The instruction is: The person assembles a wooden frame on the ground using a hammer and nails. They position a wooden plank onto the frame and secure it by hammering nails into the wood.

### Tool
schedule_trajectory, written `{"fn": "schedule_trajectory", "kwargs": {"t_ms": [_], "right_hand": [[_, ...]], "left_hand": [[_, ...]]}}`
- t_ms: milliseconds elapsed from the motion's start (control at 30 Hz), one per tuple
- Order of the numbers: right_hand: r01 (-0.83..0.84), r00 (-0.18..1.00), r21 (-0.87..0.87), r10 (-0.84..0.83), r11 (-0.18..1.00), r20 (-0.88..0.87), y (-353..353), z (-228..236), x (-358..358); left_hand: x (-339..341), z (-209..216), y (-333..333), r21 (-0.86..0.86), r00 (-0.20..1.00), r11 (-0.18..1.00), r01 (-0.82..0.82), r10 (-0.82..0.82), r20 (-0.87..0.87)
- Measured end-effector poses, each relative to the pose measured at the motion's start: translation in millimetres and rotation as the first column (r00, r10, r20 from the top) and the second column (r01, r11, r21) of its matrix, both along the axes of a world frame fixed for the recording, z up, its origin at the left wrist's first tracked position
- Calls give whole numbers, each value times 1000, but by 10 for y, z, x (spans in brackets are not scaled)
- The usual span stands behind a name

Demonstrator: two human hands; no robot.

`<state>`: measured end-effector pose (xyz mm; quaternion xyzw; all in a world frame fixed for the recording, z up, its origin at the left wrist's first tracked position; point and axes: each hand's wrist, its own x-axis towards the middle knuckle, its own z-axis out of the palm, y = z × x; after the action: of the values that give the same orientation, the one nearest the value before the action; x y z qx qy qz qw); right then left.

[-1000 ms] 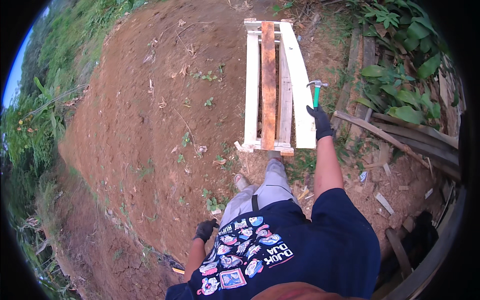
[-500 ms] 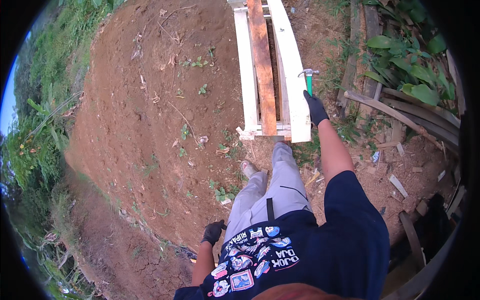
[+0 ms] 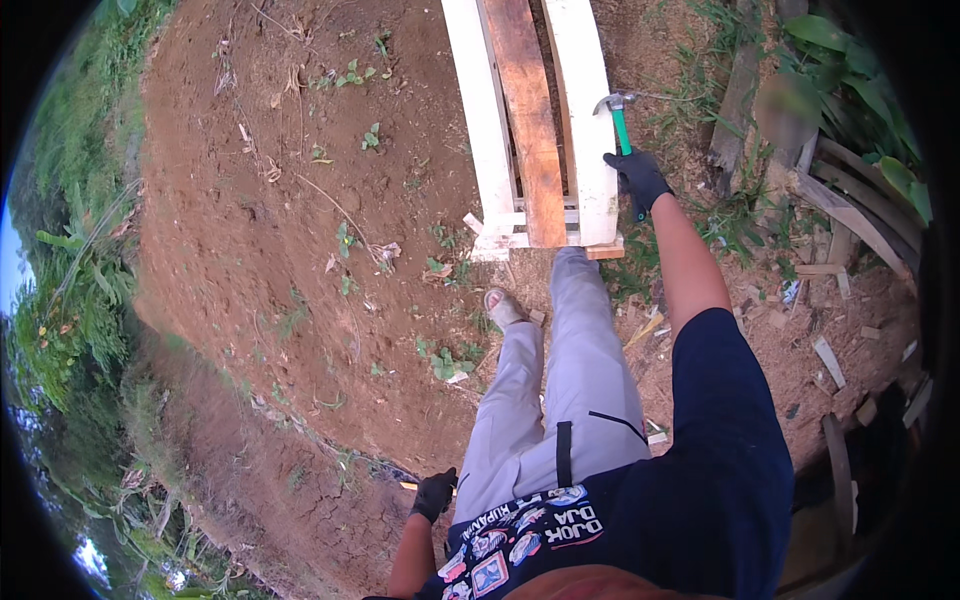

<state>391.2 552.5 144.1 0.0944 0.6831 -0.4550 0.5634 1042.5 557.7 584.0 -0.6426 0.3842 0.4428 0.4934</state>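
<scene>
A black glove covers my right hand (image 3: 641,180), which is closed around the green handle of a claw hammer (image 3: 620,125). The hammer's metal head points away from me, beside the right edge of a wooden frame. This frame has white-faced side boards (image 3: 588,120) and a reddish-brown board (image 3: 527,120) running lengthwise between them. At its near end, pale crosspieces (image 3: 505,238) join the boards. My left hand (image 3: 434,494), gloved in black too, hangs low by my left thigh, away from the frame. Its fingers look curled; what they hold, if anything, is hidden.
Bare brown soil (image 3: 250,200) slopes on the left, with small weeds and dry leaves. Wood offcuts (image 3: 828,360) and chips litter the ground at right. Old planks (image 3: 850,215) and leafy plants (image 3: 860,90) lie beyond them. My shoe (image 3: 502,309) stands near the frame's end.
The frame's near end sits higher in view, and its crosspieces show more. My right hand and the hammer have shifted slightly up and right in view. My left hand appears a little lower.
</scene>
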Motion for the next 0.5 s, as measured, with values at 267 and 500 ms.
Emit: {"fn": "schedule_trajectory", "kwargs": {"t_ms": [267, 500], "right_hand": [[-9, 999, 27, 11, 1000, -45, 21, -247, -3], [61, 994, 79, -53, 995, -97, -33, -103, 108]], "left_hand": [[100, -134, -1, -29, 970, 983, -180, 182, 160], [209, -158, -60, 114, 923, 923, 367, -346, -169]]}}
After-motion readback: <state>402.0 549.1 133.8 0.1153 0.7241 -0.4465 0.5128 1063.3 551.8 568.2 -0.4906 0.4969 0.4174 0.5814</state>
